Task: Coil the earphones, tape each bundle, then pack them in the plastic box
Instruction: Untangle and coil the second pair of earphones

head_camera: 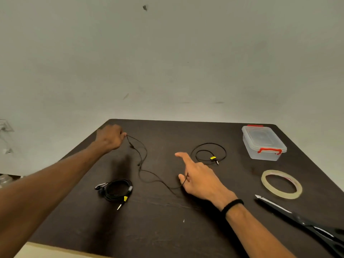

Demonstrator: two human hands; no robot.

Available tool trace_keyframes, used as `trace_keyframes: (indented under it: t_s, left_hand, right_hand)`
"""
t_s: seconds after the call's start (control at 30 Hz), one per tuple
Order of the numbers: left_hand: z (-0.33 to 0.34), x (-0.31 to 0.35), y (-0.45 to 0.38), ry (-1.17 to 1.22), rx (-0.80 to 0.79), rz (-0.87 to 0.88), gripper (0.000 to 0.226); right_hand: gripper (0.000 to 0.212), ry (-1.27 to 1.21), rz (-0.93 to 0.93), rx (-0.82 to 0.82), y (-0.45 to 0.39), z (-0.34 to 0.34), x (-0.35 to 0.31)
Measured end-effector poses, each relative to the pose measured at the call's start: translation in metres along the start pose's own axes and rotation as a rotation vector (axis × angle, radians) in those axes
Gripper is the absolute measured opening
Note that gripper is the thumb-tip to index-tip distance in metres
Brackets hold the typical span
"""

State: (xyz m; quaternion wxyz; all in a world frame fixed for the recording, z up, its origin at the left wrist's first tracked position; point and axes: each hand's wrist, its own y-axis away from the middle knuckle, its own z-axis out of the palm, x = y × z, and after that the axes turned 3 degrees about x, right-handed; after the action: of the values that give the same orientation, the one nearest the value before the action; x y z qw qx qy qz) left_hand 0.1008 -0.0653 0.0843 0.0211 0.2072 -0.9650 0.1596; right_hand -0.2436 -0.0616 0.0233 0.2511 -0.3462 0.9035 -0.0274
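Observation:
A loose black earphone cable [143, 164] runs across the dark table [167, 229]. My left hand [109, 136] pinches its far end at the back left. My right hand [197, 175] holds the same cable between thumb and fingers near the middle, index finger stretched out. Beyond my right hand the cable's plug end [209, 152] lies in loose loops with a yellow tag. A coiled black earphone bundle [116, 189] with a yellow tag lies front left. The clear plastic box [263, 143] with red latches stands closed at the back right.
A roll of clear tape [281, 183] lies flat at the right. Black scissors [305, 222] lie closed at the front right, tips toward the middle. A pale wall rises behind the table's back edge.

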Motion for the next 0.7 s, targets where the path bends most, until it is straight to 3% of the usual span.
trace_keyframes:
  t_s: [0.07, 0.17, 0.23, 0.3, 0.37, 0.4, 0.47, 0.57, 0.7]
  left_hand:
    - [0.012, 0.010, 0.006, -0.026, -0.088, -0.056, 0.031]
    - [0.024, 0.034, 0.015, -0.091, -0.186, -0.088, 0.025]
    - [0.029, 0.059, 0.021, -0.097, -0.188, -0.082, 0.052]
    - [0.028, 0.089, 0.030, -0.031, -0.067, -0.014, 0.071]
    - [0.025, 0.124, 0.042, 0.039, 0.093, 0.131, 0.071]
    - [0.024, 0.142, 0.048, 0.072, 0.156, 0.208, 0.067]
    - [0.026, 0.179, 0.062, 0.184, 0.201, 0.306, 0.052]
    - [0.043, 0.219, 0.080, 0.416, 0.117, 0.263, 0.039]
    - [0.074, 0.230, 0.092, 0.502, 0.125, 0.176, 0.035]
  right_hand:
    - [0.074, -0.099, 0.065, -0.033, -0.001, -0.012, 0.009]
    - [0.068, -0.051, 0.174, -0.056, 0.001, -0.039, 0.040]
    - [0.053, -0.068, 0.280, -0.020, 0.003, -0.055, 0.060]
    - [0.031, -0.082, 0.364, 0.172, -0.002, -0.062, 0.073]
    - [0.012, -0.013, 0.405, 0.380, -0.015, -0.062, 0.075]
    - [0.013, 0.034, 0.415, 0.419, -0.022, -0.062, 0.073]
    - [0.023, 0.125, 0.453, 0.320, -0.037, -0.059, 0.071]
    - [0.032, 0.278, 0.495, 0.126, -0.053, -0.052, 0.071]
    - [0.019, 0.387, 0.454, 0.104, -0.065, -0.045, 0.076]
